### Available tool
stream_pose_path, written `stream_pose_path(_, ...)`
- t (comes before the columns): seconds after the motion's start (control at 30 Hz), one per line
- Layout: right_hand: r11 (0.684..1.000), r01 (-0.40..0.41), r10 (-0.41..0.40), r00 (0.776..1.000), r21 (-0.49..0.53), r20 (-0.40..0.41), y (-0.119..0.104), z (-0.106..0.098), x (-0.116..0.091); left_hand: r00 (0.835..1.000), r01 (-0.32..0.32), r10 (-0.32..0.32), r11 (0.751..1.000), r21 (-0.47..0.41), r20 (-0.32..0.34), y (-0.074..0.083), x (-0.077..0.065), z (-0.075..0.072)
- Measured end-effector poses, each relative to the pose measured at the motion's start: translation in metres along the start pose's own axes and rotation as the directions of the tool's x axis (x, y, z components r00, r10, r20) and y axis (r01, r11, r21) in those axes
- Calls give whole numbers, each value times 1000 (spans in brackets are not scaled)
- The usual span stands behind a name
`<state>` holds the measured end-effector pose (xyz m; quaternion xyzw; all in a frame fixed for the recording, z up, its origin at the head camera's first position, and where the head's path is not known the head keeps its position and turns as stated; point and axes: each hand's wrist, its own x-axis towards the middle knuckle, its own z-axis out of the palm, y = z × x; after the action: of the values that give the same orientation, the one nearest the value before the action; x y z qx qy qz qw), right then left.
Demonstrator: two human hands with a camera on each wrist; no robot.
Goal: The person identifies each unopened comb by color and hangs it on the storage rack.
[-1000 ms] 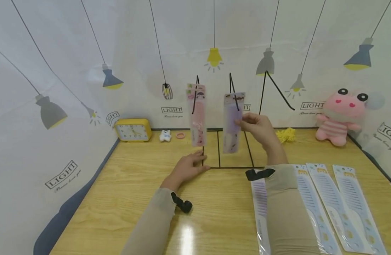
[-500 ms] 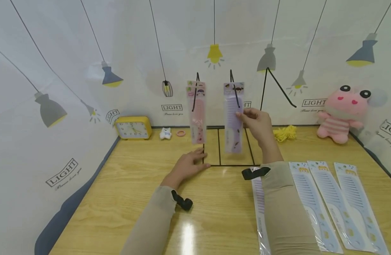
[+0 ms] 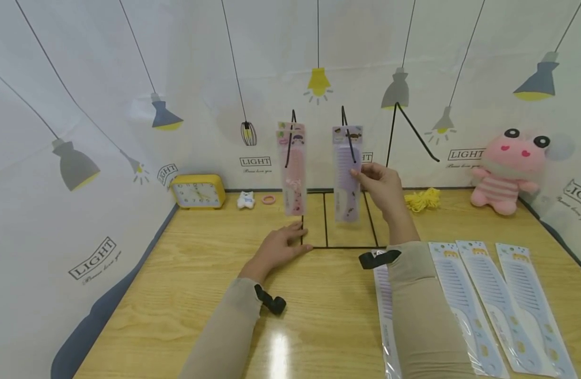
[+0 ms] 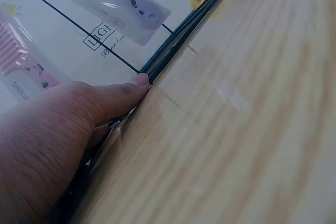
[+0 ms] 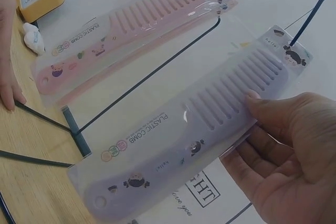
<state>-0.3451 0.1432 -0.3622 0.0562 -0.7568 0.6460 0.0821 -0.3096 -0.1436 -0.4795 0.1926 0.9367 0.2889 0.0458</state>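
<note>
A purple comb [image 3: 346, 184] in a clear packet hangs from the middle hook of a black wire rack [image 3: 342, 248]. My right hand [image 3: 385, 190] pinches the packet's right edge, thumb in front and fingers behind, as the right wrist view shows. Pink packaged combs [image 3: 294, 176] hang one behind another on the left hook. My left hand [image 3: 277, 247] rests at the rack's front left base corner, fingers extended. In the left wrist view its thumb [image 4: 123, 94] lies against the black base wire.
The right hook [image 3: 416, 131] bears nothing. Several blue packaged combs [image 3: 503, 310] and a purple one [image 3: 387, 310] lie at the front right. Along the back are a yellow clock [image 3: 198, 191], a white figurine [image 3: 246, 200], a pink ring [image 3: 268, 200], yellow yarn [image 3: 423, 200] and a pink plush [image 3: 503, 168].
The purple comb packet, tilted and blurred a second ago, now hangs straight on the middle hook. My right hand has shifted slightly left and keeps its pinch. The left hand stays put.
</note>
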Motion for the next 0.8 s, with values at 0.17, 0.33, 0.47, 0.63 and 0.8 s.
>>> stream_pose_path(0.17, 1000, 14, -14, 1000, 1, -2, 1, 0, 1, 1000, -13, 13, 1000, -9, -9, 2, 0, -2)
stream_pose_path(0.33, 1000, 11, -11, 1000, -11, 6, 1, -2, -1, 1000, -6, 6, 1000, -3, -4, 4, 0, -1)
stream_pose_path(0.47, 999, 18, -18, 1000, -27, 7, 2, -5, -2, 1000, -4, 4, 1000, -6, -2, 4, 0, -1)
stream_pose_path(0.63, 995, 59, -64, 996, -75, -70, 0, -8, -4, 1000, -3, 3, 1000, -5, -7, 2, 0, 0)
stream_pose_path(0.8, 995, 65, -75, 987, -74, -144, -9, -10, -8, 1000, -7, 7, 1000, -9, -1, -1, 0, 0)
